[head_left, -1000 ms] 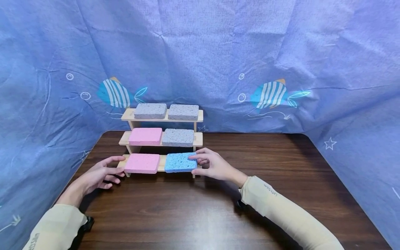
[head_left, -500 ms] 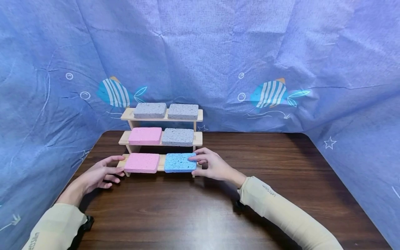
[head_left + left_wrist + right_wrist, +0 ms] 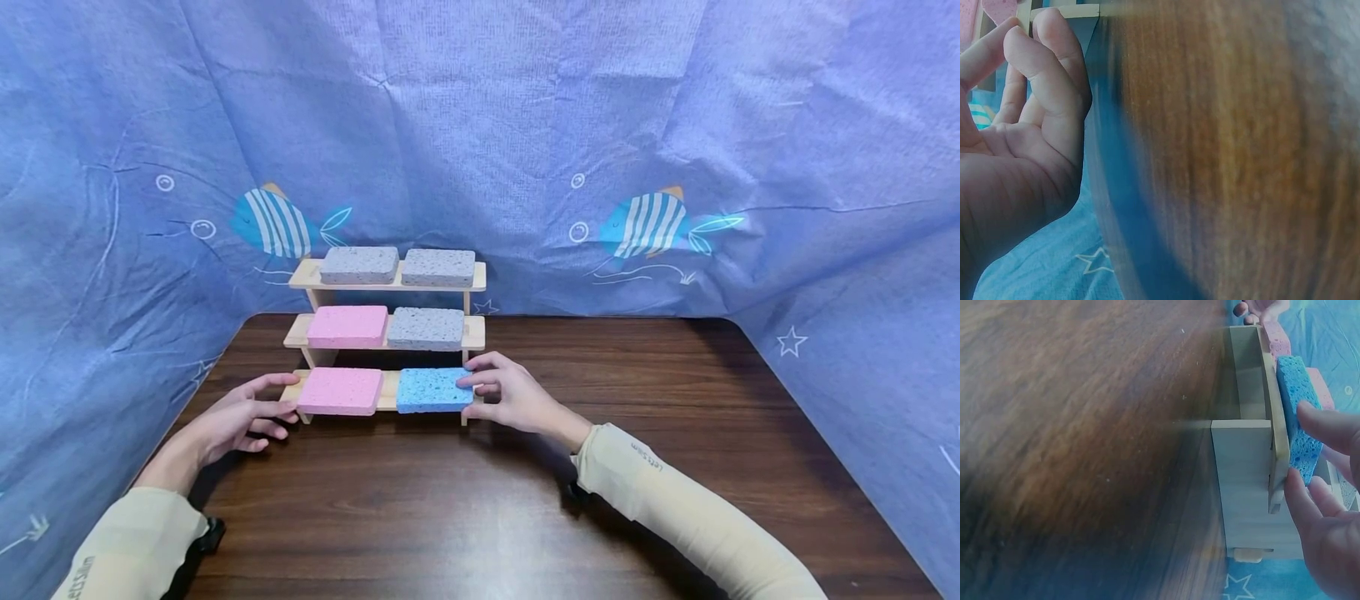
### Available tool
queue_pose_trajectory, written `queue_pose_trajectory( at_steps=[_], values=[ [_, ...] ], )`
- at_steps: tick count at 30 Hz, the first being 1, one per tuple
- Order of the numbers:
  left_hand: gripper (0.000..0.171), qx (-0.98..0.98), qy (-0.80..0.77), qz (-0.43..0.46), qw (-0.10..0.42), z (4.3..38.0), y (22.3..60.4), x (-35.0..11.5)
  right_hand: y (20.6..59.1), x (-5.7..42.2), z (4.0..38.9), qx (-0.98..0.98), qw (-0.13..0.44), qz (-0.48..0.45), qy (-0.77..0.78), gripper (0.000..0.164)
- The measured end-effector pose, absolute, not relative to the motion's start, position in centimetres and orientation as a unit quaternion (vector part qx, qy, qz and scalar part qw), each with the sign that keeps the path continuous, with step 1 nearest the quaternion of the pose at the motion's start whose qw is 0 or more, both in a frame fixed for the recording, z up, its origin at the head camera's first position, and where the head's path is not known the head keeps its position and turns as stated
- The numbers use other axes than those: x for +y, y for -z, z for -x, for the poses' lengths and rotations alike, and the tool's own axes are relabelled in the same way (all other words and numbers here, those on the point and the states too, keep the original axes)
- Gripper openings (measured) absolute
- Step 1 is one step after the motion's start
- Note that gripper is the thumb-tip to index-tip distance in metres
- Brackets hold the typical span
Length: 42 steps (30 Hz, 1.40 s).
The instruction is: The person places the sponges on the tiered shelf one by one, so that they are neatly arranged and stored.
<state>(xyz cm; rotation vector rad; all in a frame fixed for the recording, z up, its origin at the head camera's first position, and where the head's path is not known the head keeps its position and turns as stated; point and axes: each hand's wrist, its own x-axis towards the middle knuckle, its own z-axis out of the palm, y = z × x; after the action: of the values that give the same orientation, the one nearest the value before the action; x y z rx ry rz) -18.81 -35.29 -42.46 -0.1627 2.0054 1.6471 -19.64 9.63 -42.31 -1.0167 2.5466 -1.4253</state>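
On the right side of the bottom step of a three-tier wooden rack (image 3: 390,402) lies a blue sponge (image 3: 431,390). My right hand (image 3: 521,400) holds its right end by the fingertips; one finger lies over its top, as the right wrist view (image 3: 1335,506) also shows. A pink sponge (image 3: 339,391) occupies the same step on the left. Beside it, my left hand (image 3: 232,421) touches the step's left end with loosely bent fingers, the others hanging below. Seen from the left wrist, those fingertips (image 3: 1025,47) are right at the wooden edge.
The middle step carries a pink sponge (image 3: 347,326) and a grey sponge (image 3: 426,327). Two grey sponges (image 3: 360,264) sit on the top step. The rack stands on a dark wooden table (image 3: 637,392), with a blue fish-print cloth (image 3: 480,125) behind and at the sides.
The blue sponge has turned slightly straighter on the step and slid a little to the right, with my right fingers on it. My left hand and the other sponges keep their places.
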Motion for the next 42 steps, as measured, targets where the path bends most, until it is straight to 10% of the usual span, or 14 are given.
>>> queue_pose_trajectory(
  at_steps=[42],
  values=[
    [0.045, 0.736, -0.619, 0.058, 0.269, 18.9, 42.6, -35.5, 41.7, 8.5, 19.2, 0.841, 0.009, 0.300, 0.450, 0.028]
  ],
)
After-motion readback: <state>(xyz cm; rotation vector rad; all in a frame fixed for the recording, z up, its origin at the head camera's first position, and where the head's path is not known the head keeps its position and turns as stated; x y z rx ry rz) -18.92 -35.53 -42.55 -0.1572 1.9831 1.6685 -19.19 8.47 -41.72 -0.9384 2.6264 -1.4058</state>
